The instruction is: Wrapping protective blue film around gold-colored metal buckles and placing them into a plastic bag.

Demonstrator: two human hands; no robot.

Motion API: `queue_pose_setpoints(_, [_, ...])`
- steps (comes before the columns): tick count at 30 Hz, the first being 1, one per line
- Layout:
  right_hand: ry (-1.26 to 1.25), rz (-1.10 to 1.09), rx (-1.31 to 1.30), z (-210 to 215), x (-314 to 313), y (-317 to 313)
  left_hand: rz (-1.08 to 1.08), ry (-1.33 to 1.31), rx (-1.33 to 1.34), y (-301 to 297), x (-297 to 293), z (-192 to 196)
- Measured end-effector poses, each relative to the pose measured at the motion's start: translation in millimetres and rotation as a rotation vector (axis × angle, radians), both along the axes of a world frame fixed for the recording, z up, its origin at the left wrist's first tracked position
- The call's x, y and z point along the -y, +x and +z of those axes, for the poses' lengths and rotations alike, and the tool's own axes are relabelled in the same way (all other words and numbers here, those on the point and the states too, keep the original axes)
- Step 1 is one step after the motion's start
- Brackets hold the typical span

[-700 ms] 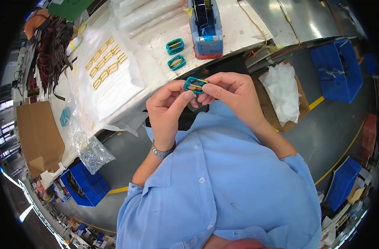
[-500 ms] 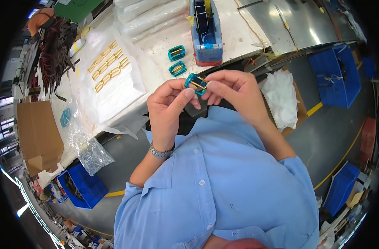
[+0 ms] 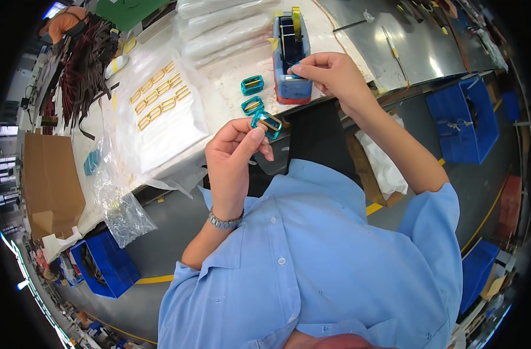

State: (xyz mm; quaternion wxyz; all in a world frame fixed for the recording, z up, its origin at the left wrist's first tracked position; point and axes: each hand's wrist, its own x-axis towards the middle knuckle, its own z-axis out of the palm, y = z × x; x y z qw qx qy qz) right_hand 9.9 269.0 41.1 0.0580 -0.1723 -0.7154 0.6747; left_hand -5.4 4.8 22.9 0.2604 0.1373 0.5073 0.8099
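Between the thumb and fingers of my left hand (image 3: 235, 145) is a teal, see-through buckle (image 3: 267, 124) with a gold bar across its middle. My right hand (image 3: 338, 78) reaches over the front of a blue tape dispenser (image 3: 293, 89). Its thumb and forefinger are pinched on the end of the blue tape (image 3: 296, 68) at the cutting edge. Two more teal buckles, an upper one (image 3: 252, 85) and a lower one (image 3: 253, 105), lie on the table just beyond my left hand.
Gold rectangular frames (image 3: 160, 96) lie in rows on white sheeting at the left. Rolls of clear plastic (image 3: 224, 29) lie at the back. A cardboard box (image 3: 53, 180) and a crumpled clear bag (image 3: 125, 218) are at the left edge. Blue bins (image 3: 466, 119) stand on the floor.
My right hand has left the buckle and moved up and right to the tape dispenser. My left hand keeps the buckle, slightly lower and tilted.
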Motion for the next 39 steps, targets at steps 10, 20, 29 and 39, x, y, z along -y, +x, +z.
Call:
queue_pose_setpoints(10, [-0.337,-0.177,-0.122,-71,70,67,0.015,-0.056,-0.023,3,13,-4])
queue_pose_setpoints(20, [-0.430,-0.137,-0.204,-66,86,92,-0.018,-0.173,-0.089,4,2,8])
queue_pose_setpoints(29, [-0.514,-0.152,-0.266,-67,95,96,-0.036,-0.319,-0.124,6,-14,10])
queue_pose_setpoints(39, [-0.517,-0.170,-0.238,-61,93,100,0.015,-0.420,-0.207,20,-28,10])
